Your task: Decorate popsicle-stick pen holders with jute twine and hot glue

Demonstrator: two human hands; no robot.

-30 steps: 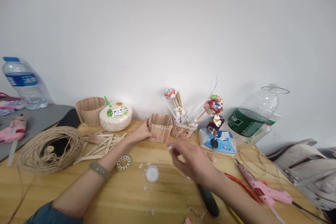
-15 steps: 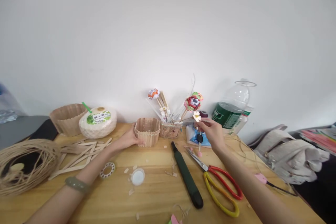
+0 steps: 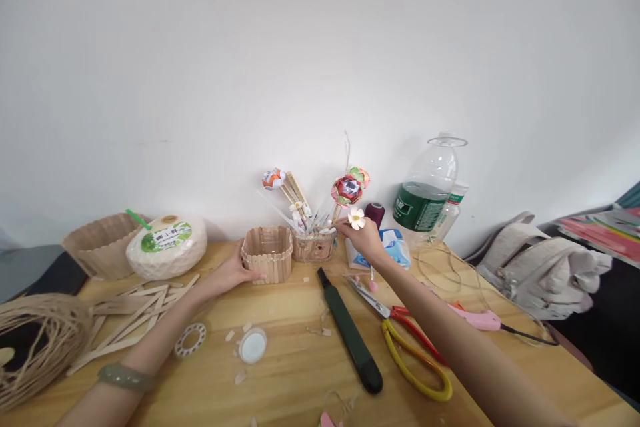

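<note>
Left hand (image 3: 231,275)'s grip clasps the small pale slatted-wood basket (image 3: 267,265) on the desk (image 3: 280,373); right hand (image 3: 364,237) has just shifted leftward, nearer the bead-trimmed wooden holder (image 3: 313,248) adjoining that basket; white paper-like flower (image 3: 357,217) overlaps its fingers, whether pinched I cannot tell; red-and-yellow-handled scissors (image 3: 417,361) lie nearer the viewer.

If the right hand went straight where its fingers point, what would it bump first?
Most likely the stem below the red flower, over the decorated basket, just left of the right hand. Depth is unclear, so they may already be touching.
</note>
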